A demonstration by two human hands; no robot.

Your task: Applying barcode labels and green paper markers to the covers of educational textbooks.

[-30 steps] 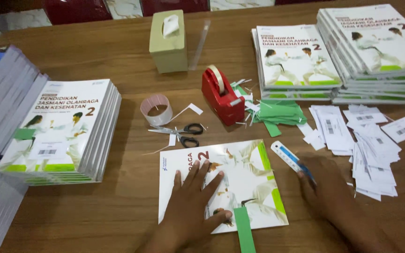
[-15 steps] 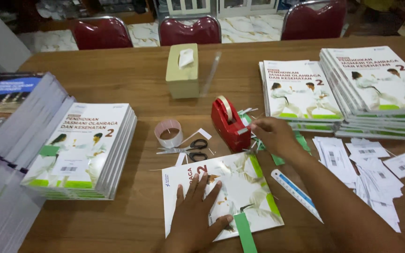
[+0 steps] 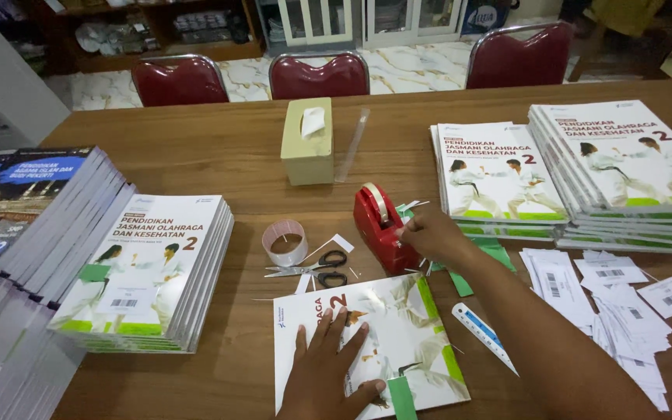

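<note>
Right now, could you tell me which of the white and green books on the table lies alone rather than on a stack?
The single book nearest the person, pinned flat under the left hand. The others sit in stacks: one at left, two at right.

Right hand has left the white ruler-like strip it held a second ago near the book's right edge; the strip now lies alone on the bench. The hand travelled up and left, reaching the red tape dispenser half a second ago; now its fingertips pinch at the dispenser's front end. Camera view tilted upward over the same span: red chairs and floor beyond the bench have come into view.
</note>
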